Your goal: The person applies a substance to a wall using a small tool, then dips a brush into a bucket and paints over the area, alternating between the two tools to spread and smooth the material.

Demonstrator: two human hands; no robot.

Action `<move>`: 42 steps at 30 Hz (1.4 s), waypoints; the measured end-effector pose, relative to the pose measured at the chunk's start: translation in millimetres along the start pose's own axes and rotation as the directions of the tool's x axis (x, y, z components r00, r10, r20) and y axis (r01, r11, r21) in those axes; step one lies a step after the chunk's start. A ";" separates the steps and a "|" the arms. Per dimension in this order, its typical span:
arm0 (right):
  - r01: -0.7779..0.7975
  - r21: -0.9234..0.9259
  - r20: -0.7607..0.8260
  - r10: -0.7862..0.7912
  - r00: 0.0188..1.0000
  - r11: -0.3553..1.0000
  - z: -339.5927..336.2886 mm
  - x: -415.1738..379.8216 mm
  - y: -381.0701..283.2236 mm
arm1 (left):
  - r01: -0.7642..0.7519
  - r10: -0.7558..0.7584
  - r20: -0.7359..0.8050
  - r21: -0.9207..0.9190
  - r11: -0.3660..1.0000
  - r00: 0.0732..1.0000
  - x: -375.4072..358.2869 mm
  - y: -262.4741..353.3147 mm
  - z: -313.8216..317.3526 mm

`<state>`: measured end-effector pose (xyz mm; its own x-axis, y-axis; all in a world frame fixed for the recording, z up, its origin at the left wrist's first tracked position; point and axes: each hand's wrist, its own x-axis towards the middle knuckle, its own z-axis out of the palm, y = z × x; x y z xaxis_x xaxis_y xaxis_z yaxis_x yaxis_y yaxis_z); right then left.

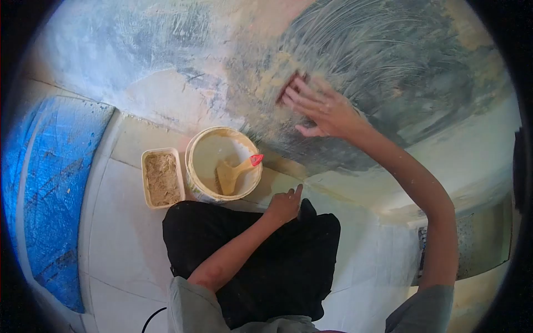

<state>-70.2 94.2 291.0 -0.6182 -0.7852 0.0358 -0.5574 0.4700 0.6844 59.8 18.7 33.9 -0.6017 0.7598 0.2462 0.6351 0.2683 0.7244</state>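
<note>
My right hand (325, 110) presses a dark reddish-brown pad (286, 91) flat against the painted wall (383, 61). Its fingers lie over the pad and are slightly blurred; most of the pad is hidden under them. Low over my lap, my left hand (285, 206) has its index finger stretched out and the others loosely bent, with nothing visible in it. A small dark shape (307, 209) beside it I cannot make out. In front of my knees stands a white bucket (191, 176), with a wide brush (236, 173) with a red-tipped handle leaning inside it.
Left of the bucket, a rectangular tub (145, 180) holds a brownish, crumbly material. Blue sheeting (55, 194) covers something at the far left. Pale tiles make up the floor (125, 227). The wall carries grey-green swirls and pale worn patches. A dark opening (483, 244) is at right.
</note>
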 end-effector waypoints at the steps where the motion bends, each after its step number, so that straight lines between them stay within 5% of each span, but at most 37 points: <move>1: 0.073 -0.056 -0.017 -0.074 0.997 0.996 11.1 -5.0 0.8 | 0.026 -0.025 0.049 -0.005 1.000 0.998 0.7 1.3 -1.9; 2: 0.146 -0.112 -0.031 -0.150 0.988 0.983 12.9 -4.4 1.3 | 0.039 -0.038 0.051 -0.009 0.999 0.998 1.7 0.8 -2.6; 6: -0.232 -0.418 -0.278 0.119 0.953 0.878 -21.6 -2.5 32.1 | 0.074 -0.071 0.067 -0.050 0.996 0.995 4.8 -3.0 -1.0; 7: -0.225 -0.386 -0.267 0.126 0.956 0.895 -17.8 -2.3 26.0 | 0.068 -0.065 0.066 -0.052 0.996 0.996 3.9 -4.4 0.2; 9: -0.545 -0.359 -0.452 0.369 0.812 0.758 -9.7 -5.1 10.5 | 0.084 -0.078 0.069 -0.086 0.993 0.995 3.2 -4.3 0.5; 10: -0.547 -0.342 -0.444 0.382 0.811 0.764 -0.8 -10.8 -3.5 | 0.073 -0.068 0.047 -0.107 0.992 0.997 3.8 -3.9 -1.2; 12: -0.257 -0.345 -0.031 0.263 0.964 0.903 16.8 -28.0 -39.9 | 0.095 -0.093 0.020 -0.202 0.975 0.995 4.9 0.4 -7.3; 15: -0.366 -0.034 0.106 0.367 0.924 0.930 22.5 -34.4 -80.2 | 0.134 -0.170 -0.034 -0.476 0.869 0.985 20.2 -0.6 -5.0; 17: -0.621 0.401 0.003 0.677 0.736 0.674 36.5 -44.2 -106.2 | 0.162 -0.240 -0.036 -0.638 0.753 0.970 27.8 -4.5 -6.9; 18: -0.623 0.413 0.013 0.679 0.734 0.665 44.9 -51.3 -121.0 | 0.133 -0.321 -0.062 -0.825 0.550 0.945 29.3 -5.4 -9.3; 19: -0.674 0.652 0.142 0.816 0.560 0.349 54.1 -60.4 -137.9 | 0.075 -0.406 -0.061 -0.948 0.309 0.912 29.7 -5.6 -10.8; 20: -0.616 0.787 0.326 0.866 0.379 -0.026 66.1 -69.8 -155.4 | 0.097 -0.416 -0.042 -0.947 0.307 0.908 31.7 -6.6 -8.9; 21: -0.616 0.786 0.344 0.863 0.369 -0.050 86.7 -83.5 -176.2 | 0.066 -0.494 -0.042 -0.978 0.200 0.869 34.0 -8.3 -6.7; 23: -0.408 0.851 0.431 0.883 0.186 -0.329 113.7 -104.1 -214.0 | 0.053 -0.573 -0.011 -0.994 0.095 0.820 29.4 -14.2 -2.2; 24: -0.406 0.845 0.445 0.879 0.173 -0.348 114.8 -111.4 -223.0 | 0.203 -0.583 0.150 -0.979 0.026 0.798 26.9 -17.4 -1.5; 26: -0.295 0.524 0.817 0.569 -0.091 -0.799 104.8 -109.3 -230.5 | 0.347 -0.594 0.304 -0.937 -0.043 0.745 25.4 -21.6 2.4; 27: -0.291 0.513 0.825 0.557 -0.094 -0.808 110.6 -116.3 -231.1 | 0.367 -0.640 0.271 -0.930 0.019 0.719 23.9 -20.0 6.5; 29: -0.462 0.744 0.590 0.799 0.118 -0.482 124.3 -130.0 -222.7 | 0.400 -0.673 0.246 -0.913 0.080 0.697 30.2 -22.4 32.2; 30: -0.639 0.680 0.553 0.823 0.127 -0.358 127.7 -132.2 -217.2 | 0.307 -0.691 0.041 -0.913 0.267 0.721 38.9 -31.5 54.8; 31: -0.639 0.678 0.554 0.824 0.119 -0.364 125.4 -131.6 -218.6 | 0.210 -0.668 -0.170 -0.868 0.450 0.725 41.5 -30.0 51.3; 32: -0.717 0.632 0.481 0.875 0.065 -0.294 124.2 -127.6 -221.8 | 0.215 -0.666 -0.169 -0.865 0.453 0.726 41.1 -26.9 47.9; 34: -0.784 0.575 0.401 0.916 0.021 -0.234 113.6 -113.1 -225.0 | 0.366 -0.713 0.247 -0.931 0.014 0.657 35.6 -19.5 33.4; 36: -0.910 0.415 0.214 0.971 0.111 0.012 85.5 -89.1 -212.9 | 0.353 -0.691 0.304 -0.933 -0.075 0.656 30.6 -24.4 33.5; 37: -0.908 0.419 0.211 0.971 0.109 0.011 74.6 -75.1 -206.7 | 0.339 -0.662 0.363 -0.925 -0.172 0.656 29.1 -28.2 36.7; 38: -0.833 0.551 0.250 0.944 0.214 0.043 63.3 -61.0 -201.8 | 0.339 -0.663 0.361 -0.926 -0.169 0.656 33.8 -41.0 80.9; 39: -0.738 0.672 0.272 0.908 0.320 0.059 54.8 -49.2 -199.5 | 0.096 -0.587 0.195 -0.976 -0.197 0.786 39.1 -56.4 124.0; 40: -0.725 0.633 0.192 0.851 0.489 0.273 54.6 -38.0 -196.6 | -0.147 -0.509 -0.001 -0.958 -0.247 0.861 63.1 -81.2 162.6; 41: -0.669 0.572 0.127 0.755 0.644 0.475 57.3 -26.7 -192.7 | -0.144 -0.509 0.002 -0.958 -0.247 0.861 55.7 -66.7 132.7; 42: -0.672 0.571 0.130 0.756 0.642 0.472 56.3 -15.2 -191.1 | -0.190 -0.427 0.074 -0.819 -0.541 0.901 46.6 -49.8 103.0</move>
<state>14.5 39.1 118.7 -0.8900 -0.0963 0.4456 -0.1644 0.9795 -0.1167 50.0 101.8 -57.0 -0.7779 0.6137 -0.1352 -0.6264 -0.7745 0.0886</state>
